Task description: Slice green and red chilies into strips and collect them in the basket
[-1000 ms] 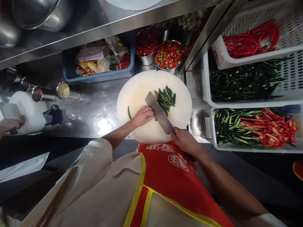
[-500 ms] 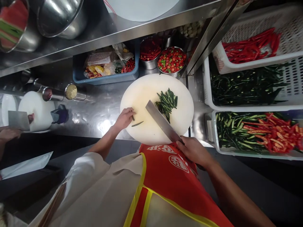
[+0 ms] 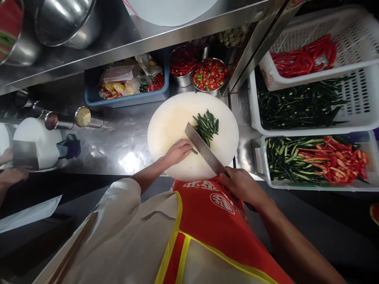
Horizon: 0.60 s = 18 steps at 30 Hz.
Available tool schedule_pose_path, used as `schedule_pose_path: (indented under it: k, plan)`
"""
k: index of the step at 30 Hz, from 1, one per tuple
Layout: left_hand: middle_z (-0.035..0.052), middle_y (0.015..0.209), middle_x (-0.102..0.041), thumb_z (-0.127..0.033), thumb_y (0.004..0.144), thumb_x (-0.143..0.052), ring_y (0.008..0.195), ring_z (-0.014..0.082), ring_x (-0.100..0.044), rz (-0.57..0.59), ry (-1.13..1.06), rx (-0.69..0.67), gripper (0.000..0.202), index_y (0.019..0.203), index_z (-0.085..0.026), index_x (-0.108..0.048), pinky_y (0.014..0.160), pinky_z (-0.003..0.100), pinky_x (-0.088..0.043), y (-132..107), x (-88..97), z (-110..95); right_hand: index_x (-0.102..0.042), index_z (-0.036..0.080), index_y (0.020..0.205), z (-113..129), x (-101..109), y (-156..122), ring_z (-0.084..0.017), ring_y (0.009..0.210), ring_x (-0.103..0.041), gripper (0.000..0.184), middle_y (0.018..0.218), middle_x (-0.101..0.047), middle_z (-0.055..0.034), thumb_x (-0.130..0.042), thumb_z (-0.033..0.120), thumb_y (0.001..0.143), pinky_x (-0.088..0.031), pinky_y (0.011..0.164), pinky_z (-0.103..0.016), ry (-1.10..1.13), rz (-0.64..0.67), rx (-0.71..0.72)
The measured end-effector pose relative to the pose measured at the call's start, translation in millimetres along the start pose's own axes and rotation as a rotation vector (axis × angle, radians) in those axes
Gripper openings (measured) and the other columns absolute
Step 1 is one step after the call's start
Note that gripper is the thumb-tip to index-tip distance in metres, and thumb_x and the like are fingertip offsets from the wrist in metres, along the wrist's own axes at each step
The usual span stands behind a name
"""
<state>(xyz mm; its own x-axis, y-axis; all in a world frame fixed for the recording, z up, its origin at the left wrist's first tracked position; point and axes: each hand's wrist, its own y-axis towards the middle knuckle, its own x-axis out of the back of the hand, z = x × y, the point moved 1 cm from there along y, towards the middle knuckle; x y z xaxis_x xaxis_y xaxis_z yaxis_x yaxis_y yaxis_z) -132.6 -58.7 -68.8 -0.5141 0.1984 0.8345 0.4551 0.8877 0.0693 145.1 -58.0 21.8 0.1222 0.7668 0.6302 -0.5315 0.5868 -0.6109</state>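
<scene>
A round white cutting board point(image 3: 161, 118) lies in front of me. My right hand point(image 3: 241, 184) is wrapped round the handle of a cleaver point(image 3: 205, 152), whose blade slants up and left across the board. Right of the blade rests a pile of cut green chilies point(image 3: 207, 124). My left hand point(image 3: 179, 152) is just left of the blade, fingers pressed together and low over the board. A small green chili piece point(image 3: 194, 151) pokes out at its fingertips; the rest of what the fingers cover is hidden.
White baskets of red chilies point(image 3: 308, 55) and green chilies point(image 3: 299, 102), and a tub of split chilies point(image 3: 331, 161), stand to the right. Behind the board are a bowl of chopped chilies point(image 3: 211, 75) and a blue bin point(image 3: 127, 101). At far left, a co-worker's hand point(image 3: 14, 175) is near another cleaver.
My left hand has moved right across the board, from its left side to beside the cleaver blade. The loose chili strip is no longer visible where it lay. The cleaver stays almost in place.
</scene>
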Motion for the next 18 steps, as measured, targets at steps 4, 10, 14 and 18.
schedule_pose_path:
  k: [4,10,14,18]
  plan:
    - [0.0080,0.104,-0.065,-0.029,0.098,-0.045,0.100,0.0189,-0.059,-0.029,-0.022,0.001,0.024,0.102,-0.019,-0.066,0.092,0.036,-0.051,-2.1,-2.8,0.7,-0.057,0.019,0.083,-0.6,7.7,-4.8,-0.018,0.066,-0.059,0.031,0.075,-0.068,-0.0080,-0.034,0.035,0.097,-0.024,0.058,-0.029,0.000,0.058,0.029]
    - [0.0083,0.103,-0.065,-0.028,0.098,-0.045,0.101,0.0190,-0.058,-0.036,-0.047,0.015,0.023,0.099,-0.019,-0.066,0.091,0.036,-0.050,-2.2,-5.3,0.5,-0.057,0.019,0.083,-9.6,12.5,-2.3,-0.018,0.068,-0.060,0.029,0.078,-0.068,-0.0088,-0.034,0.033,0.096,-0.025,0.058,-0.028,-0.067,0.115,0.046]
    - [0.0084,0.102,-0.066,-0.029,0.099,-0.043,0.100,0.0189,-0.059,-0.042,-0.049,0.014,0.025,0.096,-0.019,-0.067,0.090,0.036,-0.050,0.1,-5.2,0.1,-0.059,0.017,0.087,-0.9,4.1,19.5,-0.020,0.074,-0.063,0.029,0.083,-0.069,-0.0117,-0.035,0.030,0.096,-0.029,0.061,-0.029,-0.088,0.088,0.035]
    - [0.0083,0.100,-0.066,-0.029,0.099,-0.042,0.097,0.0188,-0.059,-0.025,-0.034,-0.024,0.026,0.095,-0.019,-0.066,0.089,0.036,-0.051,1.4,-4.2,1.6,-0.061,0.015,0.090,13.7,-3.0,46.7,-0.020,0.083,-0.065,0.031,0.091,-0.071,-0.0137,-0.034,0.028,0.096,-0.034,0.069,-0.028,-0.064,0.021,0.041]
